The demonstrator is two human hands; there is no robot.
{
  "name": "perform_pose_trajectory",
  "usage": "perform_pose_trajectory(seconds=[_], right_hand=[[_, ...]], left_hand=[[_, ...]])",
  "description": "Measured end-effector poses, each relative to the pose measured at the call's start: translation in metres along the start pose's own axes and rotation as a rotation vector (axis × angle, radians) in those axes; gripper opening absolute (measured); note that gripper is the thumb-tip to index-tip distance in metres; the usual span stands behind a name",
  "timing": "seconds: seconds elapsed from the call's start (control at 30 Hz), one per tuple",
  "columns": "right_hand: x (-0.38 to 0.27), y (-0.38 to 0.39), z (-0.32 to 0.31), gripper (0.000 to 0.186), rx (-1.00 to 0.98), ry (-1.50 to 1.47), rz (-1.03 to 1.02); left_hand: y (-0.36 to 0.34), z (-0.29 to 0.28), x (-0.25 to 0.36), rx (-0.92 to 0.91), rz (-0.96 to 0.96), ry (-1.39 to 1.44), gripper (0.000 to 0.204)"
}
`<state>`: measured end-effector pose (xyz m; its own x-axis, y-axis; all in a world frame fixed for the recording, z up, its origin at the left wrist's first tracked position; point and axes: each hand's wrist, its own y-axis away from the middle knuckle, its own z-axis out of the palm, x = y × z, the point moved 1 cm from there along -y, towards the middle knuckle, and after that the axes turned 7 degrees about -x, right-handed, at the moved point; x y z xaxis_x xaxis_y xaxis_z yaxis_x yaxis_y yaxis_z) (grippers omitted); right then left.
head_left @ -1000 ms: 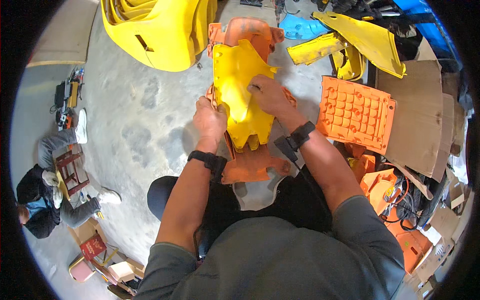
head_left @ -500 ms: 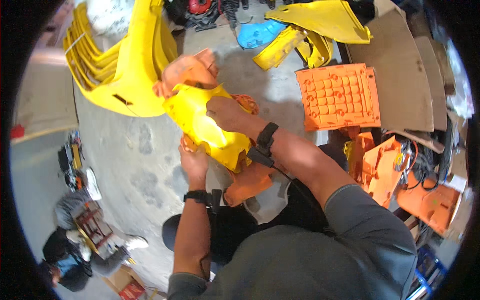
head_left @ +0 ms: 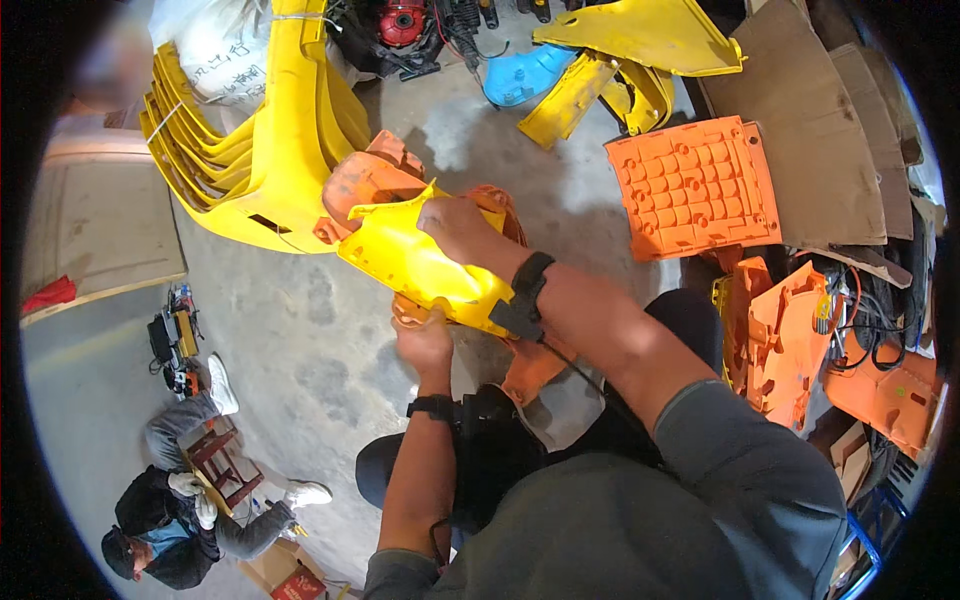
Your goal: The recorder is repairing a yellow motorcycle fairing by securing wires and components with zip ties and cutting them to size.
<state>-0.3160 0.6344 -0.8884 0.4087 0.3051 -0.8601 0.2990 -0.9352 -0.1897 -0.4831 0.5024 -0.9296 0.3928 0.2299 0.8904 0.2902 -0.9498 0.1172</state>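
Note:
A bright yellow curved plastic panel lies across an orange plastic part, whose ends stick out beyond it at the far left and near my knees. My left hand is closed round the near left side, gripping an orange lug at the yellow panel's edge. On top of the panel, toward its far right, rests my right hand in a fist. Whatever it holds, if anything, is hidden. Each wrist wears a black strap with a small device.
Nested yellow shells stand just beyond at the left. An orange ribbed tray, cardboard sheets and more orange parts lie at right. Yellow panels and a blue piece lie far off. A person sits at lower left.
In the picture, both hands and the yellow panel with its orange part have shifted slightly right and down, as has most of the scene. Both hands keep nearly the same places on the panel.

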Motion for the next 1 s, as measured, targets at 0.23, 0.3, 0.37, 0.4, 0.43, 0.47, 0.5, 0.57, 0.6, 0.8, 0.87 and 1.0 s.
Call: perform_pose_trajectory(seconds=[0.23,0.3,0.37,0.4,0.43,0.47,0.5,0.57,0.6,0.8,0.87,1.0], right_hand=[[-0.026,0.026,0.035,0.015,-0.225,-0.060,0.076],[-0.011,0.028,0.032,0.015,-0.279,0.057,-0.015],[-0.014,0.024,-0.015,0.020,-0.406,0.160,-0.117],[-0.018,0.020,-0.039,0.017,-0.304,-0.089,-0.030],[-0.027,0.017,-0.068,0.018,-0.258,-0.025,0.140],[-0.014,0.016,-0.103,0.021,-0.148,-0.099,0.049],[-0.012,0.021,-0.132,0.022,-0.071,-0.118,0.191],[0.017,0.031,-0.177,0.023,0.035,-0.113,0.348],[0.051,0.043,-0.189,0.024,0.092,-0.084,0.462],[0.141,0.119,-0.137,0.024,-0.376,0.422,0.632],[0.154,0.134,-0.108,0.023,-0.542,0.556,0.713],[0.163,0.172,-0.069,0.024,-0.557,0.482,0.808]], left_hand=[[0.005,0.017,0.068,-0.080,-0.218,-0.448,0.058],[0.001,0.018,0.045,-0.087,-0.271,-0.276,0.055],[-0.003,0.008,0.040,-0.040,-0.162,-0.238,0.057],[-0.009,-0.002,0.025,-0.014,-0.142,-0.152,0.052],[-0.013,-0.011,0.014,0.015,-0.124,-0.071,0.048],[-0.013,-0.007,0.020,-0.012,-0.134,-0.061,0.048],[-0.012,-0.008,0.030,-0.017,-0.270,0.039,0.042],[-0.020,-0.001,0.036,-0.058,-0.399,0.145,0.037],[-0.020,0.002,0.036,-0.033,-0.382,0.158,0.034],[-0.010,-0.006,0.076,-0.135,-0.549,0.058,0.036],[-0.009,-0.007,0.074,-0.112,-0.370,0.080,0.040],[-0.017,-0.001,0.074,-0.106,-0.362,-0.021,0.043]])
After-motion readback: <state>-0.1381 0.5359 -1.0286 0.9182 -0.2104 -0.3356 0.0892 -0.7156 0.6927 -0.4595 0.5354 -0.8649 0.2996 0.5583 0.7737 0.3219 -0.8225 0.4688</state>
